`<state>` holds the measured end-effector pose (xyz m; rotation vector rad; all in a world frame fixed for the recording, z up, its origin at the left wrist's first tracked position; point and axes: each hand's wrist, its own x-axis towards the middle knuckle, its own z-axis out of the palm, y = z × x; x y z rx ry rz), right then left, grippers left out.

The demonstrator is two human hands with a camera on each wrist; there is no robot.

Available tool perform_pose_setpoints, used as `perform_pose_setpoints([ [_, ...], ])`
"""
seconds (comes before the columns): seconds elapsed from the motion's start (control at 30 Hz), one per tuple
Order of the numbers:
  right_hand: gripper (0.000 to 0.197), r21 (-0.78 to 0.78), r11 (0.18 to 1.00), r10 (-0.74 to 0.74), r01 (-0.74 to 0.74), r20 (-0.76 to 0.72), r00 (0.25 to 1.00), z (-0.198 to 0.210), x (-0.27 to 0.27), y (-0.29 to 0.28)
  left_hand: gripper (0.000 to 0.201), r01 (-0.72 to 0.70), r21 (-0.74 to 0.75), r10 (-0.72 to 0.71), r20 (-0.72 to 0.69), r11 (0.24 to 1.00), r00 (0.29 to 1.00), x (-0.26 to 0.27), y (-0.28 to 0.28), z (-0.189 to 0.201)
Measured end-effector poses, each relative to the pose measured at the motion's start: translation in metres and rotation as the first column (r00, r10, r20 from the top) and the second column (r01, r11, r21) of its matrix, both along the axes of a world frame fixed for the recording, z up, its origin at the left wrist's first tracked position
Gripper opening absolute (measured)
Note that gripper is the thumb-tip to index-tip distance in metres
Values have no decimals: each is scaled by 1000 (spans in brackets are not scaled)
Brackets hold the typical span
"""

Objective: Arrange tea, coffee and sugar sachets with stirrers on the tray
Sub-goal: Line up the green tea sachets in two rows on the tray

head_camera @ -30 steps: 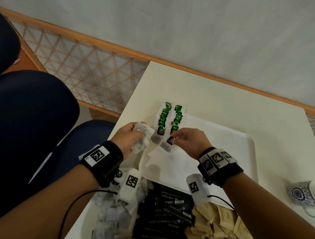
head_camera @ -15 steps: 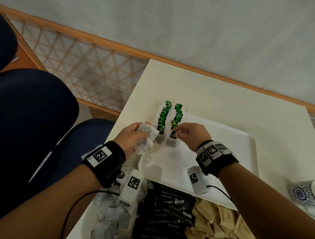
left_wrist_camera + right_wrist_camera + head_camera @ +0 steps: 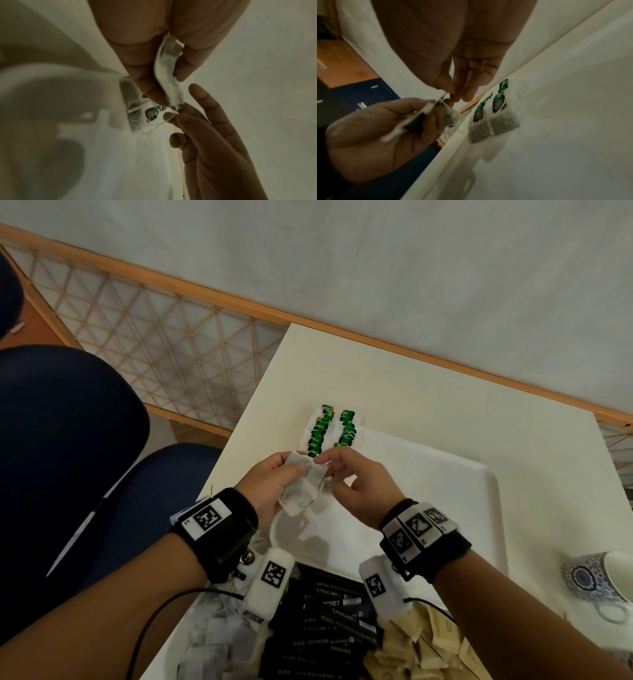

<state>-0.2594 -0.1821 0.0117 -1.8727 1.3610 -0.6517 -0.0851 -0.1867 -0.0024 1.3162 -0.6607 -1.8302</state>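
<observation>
My left hand [image 3: 298, 472] grips a small stack of white tea bags [image 3: 303, 489] above the near-left corner of the white tray [image 3: 445, 494]. The thumb and forefinger of my right hand [image 3: 325, 464] pinch the top corner of that stack. In the left wrist view the tea bags [image 3: 169, 75] stand edge-on between my fingers and a thin string runs across a right fingertip [image 3: 169, 116]. Two rows of tea bags with green tags [image 3: 334, 428] lie overlapped at the tray's far-left corner. The right wrist view shows the near ends of those rows [image 3: 498, 119].
Near my wrists a container holds loose tea bags [image 3: 219, 635], black coffee sachets [image 3: 329, 618] and brown sugar sachets [image 3: 424, 645]. A blue patterned cup [image 3: 596, 580] stands on the table at the right. A dark blue chair [image 3: 68, 457] is beyond the table's left edge.
My right hand set a tea bag at the near end of the right row, let it go, and came back left to the stack in my left hand.
</observation>
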Motion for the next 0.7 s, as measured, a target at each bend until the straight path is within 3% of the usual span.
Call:
perform_pose_setpoints([
  [0.07, 40, -114, 991, 60, -67, -64, 996, -1, -1, 1, 23, -6, 31, 7, -23, 1000, 1000, 0, 0, 1],
  [0.17, 23, -136, 985, 92, -109, -126, 988, -1, -3, 1, 27, 37, 51, -35, -27, 998, 999, 2, 2, 4],
  [0.4, 10, -167, 984, 49, -59, -63, 997, 8, -2, -8, 24, 107, 45, -106, -30, 993, 994, 7, 8, 6],
  [0.5, 12, -76, 996, -35, 38, 41, 999, 16, 1, -10, 13, 46, 54, -44, -45, 997, 998, 13, 11, 5],
  [0.57, 16, 12, 994, -106, 105, 89, 990, 19, 1, -13, 17, -11, 52, 11, -3, 999, 1000, 19, 10, 3],
  [0.7, 24, 57, 991, -125, 122, 59, 990, 16, -1, -18, 13, -155, 42, 155, 13, 987, 988, 34, 5, 2],
])
